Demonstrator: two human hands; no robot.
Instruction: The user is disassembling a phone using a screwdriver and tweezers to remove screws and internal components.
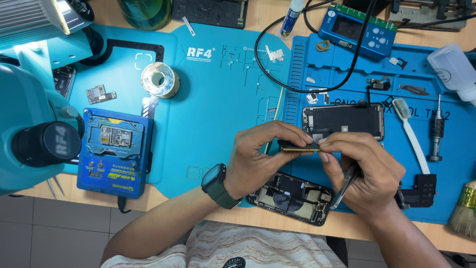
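Observation:
My left hand [258, 154] pinches a thin dark flat phone part [297, 146] edge-on above the blue work mat [213, 99]. From the right, my right hand [367, 168] touches the same part's end with its fingertips, and metal tweezers [347, 186] are tucked in its palm. Under both hands lies an opened phone body [292, 196] with its insides showing. Behind them rests a phone display panel [344, 121], face down. A dark watch sits on my left wrist.
A teal microscope [34, 114] fills the left side. Beside it are a blue fixture holding a circuit board [114, 151], a solder wire spool [159, 79] and a loose board [100, 93]. A blue tester with black cable [357, 30], toothbrush [411, 134], screwdriver [436, 131], squeeze bottle [451, 69] and brush [466, 208] lie right.

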